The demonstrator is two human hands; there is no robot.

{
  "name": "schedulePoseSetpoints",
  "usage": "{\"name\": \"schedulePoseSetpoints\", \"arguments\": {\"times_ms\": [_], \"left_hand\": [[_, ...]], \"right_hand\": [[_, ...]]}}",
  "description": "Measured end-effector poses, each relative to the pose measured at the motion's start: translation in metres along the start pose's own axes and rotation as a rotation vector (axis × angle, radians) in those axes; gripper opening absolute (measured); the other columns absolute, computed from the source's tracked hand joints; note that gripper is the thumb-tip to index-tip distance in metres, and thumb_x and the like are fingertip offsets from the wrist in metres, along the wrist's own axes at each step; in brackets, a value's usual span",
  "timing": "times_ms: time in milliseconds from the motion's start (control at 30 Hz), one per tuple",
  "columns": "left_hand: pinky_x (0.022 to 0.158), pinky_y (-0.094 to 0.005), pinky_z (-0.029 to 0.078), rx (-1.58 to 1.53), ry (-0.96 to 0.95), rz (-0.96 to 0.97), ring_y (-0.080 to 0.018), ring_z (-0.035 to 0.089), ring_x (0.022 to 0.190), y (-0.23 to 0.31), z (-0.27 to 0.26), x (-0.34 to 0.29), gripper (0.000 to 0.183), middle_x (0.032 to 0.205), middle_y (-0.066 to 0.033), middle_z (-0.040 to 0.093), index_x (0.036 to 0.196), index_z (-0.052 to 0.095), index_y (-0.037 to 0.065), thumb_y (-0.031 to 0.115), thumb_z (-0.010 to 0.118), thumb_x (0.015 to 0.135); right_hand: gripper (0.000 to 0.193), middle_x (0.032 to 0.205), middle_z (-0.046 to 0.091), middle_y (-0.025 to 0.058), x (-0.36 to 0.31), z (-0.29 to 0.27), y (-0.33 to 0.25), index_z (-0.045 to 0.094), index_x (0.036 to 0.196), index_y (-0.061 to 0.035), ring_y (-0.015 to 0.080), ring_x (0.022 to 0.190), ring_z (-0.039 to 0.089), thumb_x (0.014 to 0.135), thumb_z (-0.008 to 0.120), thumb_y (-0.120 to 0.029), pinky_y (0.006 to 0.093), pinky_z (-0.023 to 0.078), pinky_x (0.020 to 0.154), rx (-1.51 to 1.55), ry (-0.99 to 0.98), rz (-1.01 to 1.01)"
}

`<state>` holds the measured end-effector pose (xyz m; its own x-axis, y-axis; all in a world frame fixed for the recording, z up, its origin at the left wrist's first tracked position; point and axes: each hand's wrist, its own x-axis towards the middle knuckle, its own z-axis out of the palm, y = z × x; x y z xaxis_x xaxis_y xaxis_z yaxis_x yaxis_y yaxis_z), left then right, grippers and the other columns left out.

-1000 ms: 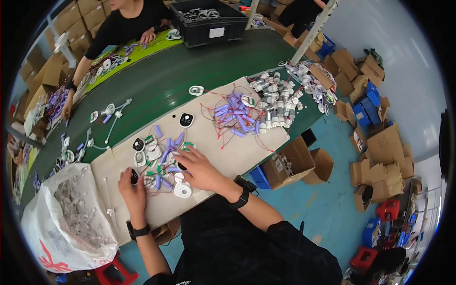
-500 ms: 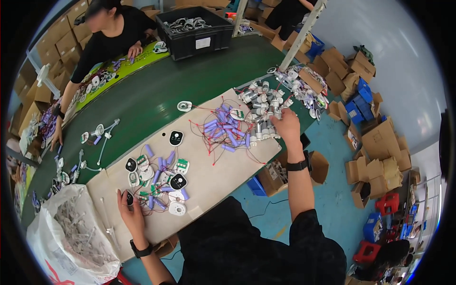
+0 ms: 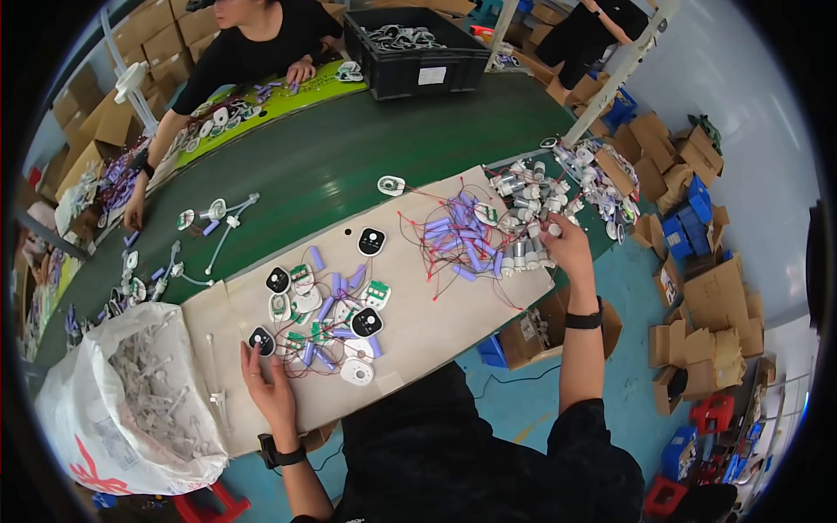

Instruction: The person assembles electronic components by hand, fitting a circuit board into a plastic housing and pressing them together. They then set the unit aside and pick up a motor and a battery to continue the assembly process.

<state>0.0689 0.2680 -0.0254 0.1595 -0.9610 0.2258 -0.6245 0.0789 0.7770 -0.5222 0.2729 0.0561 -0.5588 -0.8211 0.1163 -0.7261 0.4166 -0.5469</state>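
Note:
My left hand (image 3: 271, 390) rests at the left end of the beige board (image 3: 418, 327), fingers stretched, their tips at a black-and-white control module (image 3: 261, 341). Beside it lies a loose group of similar modules, green circuit boards (image 3: 377, 294), a white round cover (image 3: 357, 372) and purple battery cells (image 3: 326, 309) with thin wires. At the right end, my right hand (image 3: 571, 248) closes its fingertips around a small motor with a white end (image 3: 554, 230). It is over a heap of silvery motors with white caps (image 3: 525, 199). Left of that heap sits a tangle of purple cells with red wires (image 3: 462, 231).
A white sack of clear plastic pieces (image 3: 157, 392) stands at the left. Beyond the green belt (image 3: 323, 161), a person handles parts near a black crate (image 3: 418, 70). White tube assemblies (image 3: 231, 222) lie on the belt. Cartons (image 3: 715, 283) stand on the right.
The whole view has shifted, so the bench appears farther right. My right hand's fingers have closed on a motor at the heap. My left hand stays beside the same module.

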Motion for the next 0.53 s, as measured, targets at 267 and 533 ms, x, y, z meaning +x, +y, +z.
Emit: {"name": "schedulePoseSetpoints", "arguments": {"times_ms": [267,533], "left_hand": [[0.117,-0.0436,0.033,-0.002,0.021,-0.02,-0.0364,0.044,0.141,0.003,-0.001,-0.001,0.04,0.154,-0.0207,0.043,0.137,0.057,0.001,0.015,0.062,0.099],[0.118,-0.043,0.03,-0.133,0.03,-0.054,-0.0343,0.043,0.142,0.002,-0.034,-0.008,0.042,0.155,-0.0175,0.044,0.14,0.055,0.005,0.012,0.06,0.099]], "right_hand": [[0.04,0.086,0.064,0.0018,0.001,-0.033,-0.04,0.056,0.132,-0.0016,0.0103,0.077,0.059,0.1,0.063,-0.024,0.0266,0.049,0.074,0.711,0.246,0.123],[0.054,0.098,0.059,0.0133,-0.046,0.012,-0.141,0.043,0.141,-0.0029,0.028,0.084,0.059,0.098,0.062,-0.031,0.0501,0.04,0.108,1.777,-0.525,0.194]]}}
